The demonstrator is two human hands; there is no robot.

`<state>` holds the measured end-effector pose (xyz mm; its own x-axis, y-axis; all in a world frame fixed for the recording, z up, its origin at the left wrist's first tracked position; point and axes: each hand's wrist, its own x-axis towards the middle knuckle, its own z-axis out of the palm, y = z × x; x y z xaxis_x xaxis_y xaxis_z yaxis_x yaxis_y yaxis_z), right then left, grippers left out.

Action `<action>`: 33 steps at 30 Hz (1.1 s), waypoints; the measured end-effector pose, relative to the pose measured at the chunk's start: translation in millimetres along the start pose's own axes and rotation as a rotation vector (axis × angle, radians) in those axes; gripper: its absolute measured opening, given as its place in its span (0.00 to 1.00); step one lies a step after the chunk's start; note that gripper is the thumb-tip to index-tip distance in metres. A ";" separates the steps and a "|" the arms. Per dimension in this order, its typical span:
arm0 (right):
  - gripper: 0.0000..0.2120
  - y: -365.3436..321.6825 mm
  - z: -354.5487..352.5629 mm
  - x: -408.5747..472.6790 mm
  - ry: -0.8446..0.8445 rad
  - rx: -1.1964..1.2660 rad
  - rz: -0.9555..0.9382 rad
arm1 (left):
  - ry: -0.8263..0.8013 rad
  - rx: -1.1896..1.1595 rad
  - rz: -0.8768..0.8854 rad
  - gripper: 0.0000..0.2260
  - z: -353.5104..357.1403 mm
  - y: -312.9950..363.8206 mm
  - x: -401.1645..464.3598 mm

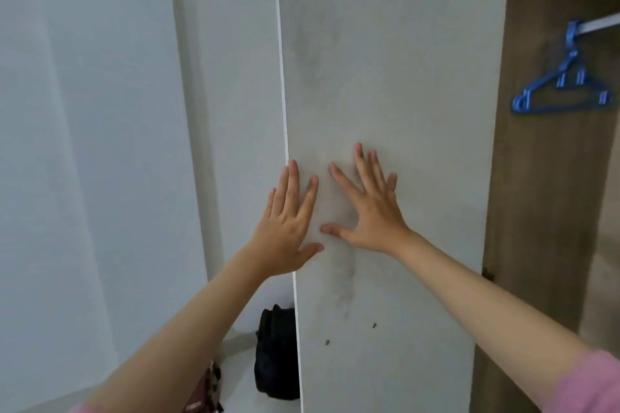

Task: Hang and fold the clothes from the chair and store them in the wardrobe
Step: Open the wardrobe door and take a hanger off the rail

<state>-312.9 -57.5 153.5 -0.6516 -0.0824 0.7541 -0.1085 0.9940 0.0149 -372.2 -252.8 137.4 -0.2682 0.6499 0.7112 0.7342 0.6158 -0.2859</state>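
A pale grey wardrobe door (pixel 396 77) stands in front of me, swung outward, its left edge a thin white line. My left hand (pixel 288 225) lies flat near that edge, fingers spread, holding nothing. My right hand (pixel 369 208) presses flat on the door panel beside it, fingers apart. To the right the wardrobe's brown interior (pixel 543 211) is exposed. Blue plastic hangers (pixel 563 84) hang bare from a rail (pixel 600 25) at the upper right. No clothes or chair are in view.
A white wall (pixel 87 144) fills the left side. A black bag (pixel 275 352) sits low behind the door's edge, with a dark patterned item (pixel 208 389) below it. Two small screw holes (pixel 350 334) mark the lower door.
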 end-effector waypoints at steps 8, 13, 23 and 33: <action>0.49 30.2 48.5 32.8 0.007 -0.141 0.058 | -0.043 -0.017 -0.004 0.50 54.7 -48.4 37.6; 0.48 44.8 63.7 41.5 0.059 -0.191 0.022 | 0.001 -0.030 -0.015 0.50 75.0 -57.8 49.3; 0.40 51.6 54.1 34.5 0.174 -0.017 -0.091 | 0.029 -0.171 -0.234 0.48 66.0 -18.5 45.2; 0.27 161.9 -35.9 11.4 0.480 0.016 -0.136 | 0.225 -0.424 -0.003 0.33 53.3 99.8 128.5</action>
<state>-310.9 105.1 188.1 -0.2122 -0.1654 0.9631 -0.1826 0.9749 0.1272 -366.6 -84.0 166.0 -0.1631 0.5073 0.8462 0.9358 0.3511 -0.0302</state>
